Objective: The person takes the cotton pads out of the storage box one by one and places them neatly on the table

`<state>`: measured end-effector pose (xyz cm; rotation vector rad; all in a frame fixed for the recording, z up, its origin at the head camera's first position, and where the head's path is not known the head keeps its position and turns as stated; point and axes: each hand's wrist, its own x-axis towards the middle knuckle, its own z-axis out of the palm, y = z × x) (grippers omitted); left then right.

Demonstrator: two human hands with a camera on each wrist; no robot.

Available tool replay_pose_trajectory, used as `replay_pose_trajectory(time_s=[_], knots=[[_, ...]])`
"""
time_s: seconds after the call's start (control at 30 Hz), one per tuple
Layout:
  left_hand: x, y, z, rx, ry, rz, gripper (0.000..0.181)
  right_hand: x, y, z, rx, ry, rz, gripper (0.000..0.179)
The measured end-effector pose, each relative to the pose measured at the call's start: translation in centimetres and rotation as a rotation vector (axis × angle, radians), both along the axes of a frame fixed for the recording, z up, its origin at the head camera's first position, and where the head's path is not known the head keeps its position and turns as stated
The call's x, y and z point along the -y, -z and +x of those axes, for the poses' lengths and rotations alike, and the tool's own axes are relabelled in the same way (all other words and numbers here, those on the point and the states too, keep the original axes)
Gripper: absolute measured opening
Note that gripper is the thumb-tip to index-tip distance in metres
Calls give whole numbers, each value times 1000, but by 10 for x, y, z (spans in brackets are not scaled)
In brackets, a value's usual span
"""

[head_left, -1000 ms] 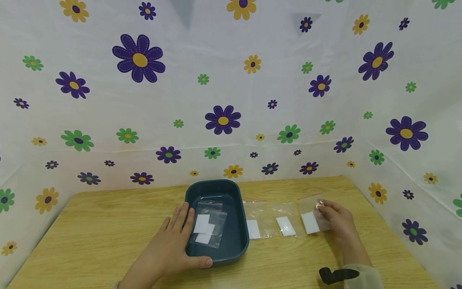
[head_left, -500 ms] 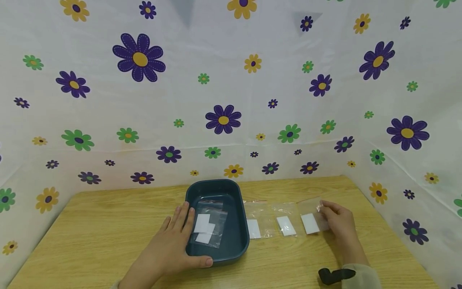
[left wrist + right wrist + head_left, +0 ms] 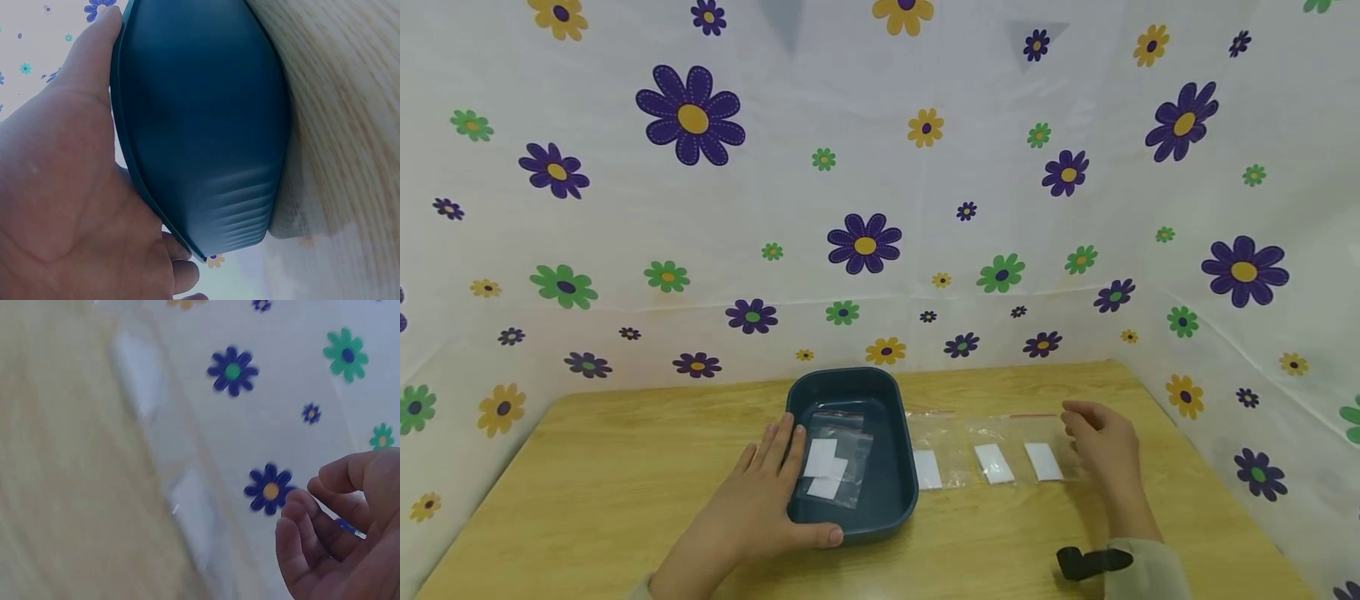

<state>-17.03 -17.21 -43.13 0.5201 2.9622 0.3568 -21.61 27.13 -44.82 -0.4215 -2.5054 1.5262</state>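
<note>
My left hand (image 3: 748, 500) lies along the left side of a dark blue tray (image 3: 887, 500), fingers extended at its rim and thumb near the front corner. Inside the tray are overlapping clear zip bags (image 3: 842, 450) with white rectangular pieces. To its right, more such bags lie in a row: a left bag (image 3: 927, 469), a middle bag (image 3: 994, 463) and a right bag (image 3: 1043, 462). My right hand (image 3: 1108, 446) is beside the right bag with loosely bent fingers. In the right wrist view, nothing shows between the right hand's fingers (image 3: 297, 540).
A wooden table (image 3: 610, 483) carries everything. Behind it and at the sides hangs a white sheet (image 3: 790, 200) printed with flowers. A black strap piece (image 3: 1093, 562) sits by the right sleeve (image 3: 1146, 571).
My right hand has let go of the right bag and risen slightly; that bag now lies flat on the table at the row's right end. My left hand stays at the tray.
</note>
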Motion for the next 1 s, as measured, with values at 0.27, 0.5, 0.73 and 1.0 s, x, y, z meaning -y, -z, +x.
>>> replay_pose_trajectory(time_s=[0.27, 0.5, 0.73, 1.0], knots=[[1, -1, -3, 9, 17, 26, 139, 52, -29, -2, -65, -275, -483, 38], [0, 5, -1, 11, 4, 11, 139, 132, -35, -2, -4, -484, -670, 42], [-4, 1, -3, -9, 20, 13, 137, 199, -38, -10, 90, -541, -778, 53], [3, -3, 0, 13, 9, 10, 139, 245, -23, -15, 218, -508, -751, 67]])
